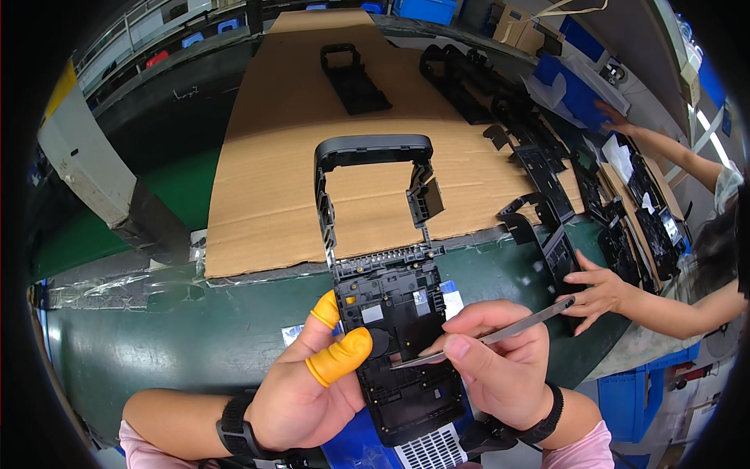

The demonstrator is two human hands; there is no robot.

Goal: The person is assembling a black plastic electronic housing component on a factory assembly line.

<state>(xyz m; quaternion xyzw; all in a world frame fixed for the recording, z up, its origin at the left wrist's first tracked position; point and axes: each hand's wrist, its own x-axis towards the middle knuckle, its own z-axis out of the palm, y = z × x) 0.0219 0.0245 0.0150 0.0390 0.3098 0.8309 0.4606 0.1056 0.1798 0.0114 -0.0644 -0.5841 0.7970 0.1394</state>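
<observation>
Right fingers [459, 349] pinch tweezers [517, 326], tip at black frame [406, 332]; yellow-capped left fingers [344, 356] grip its left edge. Pale patches [372, 313] on; remaining work unclear.

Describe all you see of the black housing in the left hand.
The black housing looks like moulded plastic: an open, round-cornered frame at its far end, then a shallow body with ribs, slots, brassy dots and pale rectangular patches. It is held inner side up, frame pointing away, over the green table. The left hand grips its left edge; the right hand holds a slim metal tool, tip at the inner face, contact unclear.
</observation>
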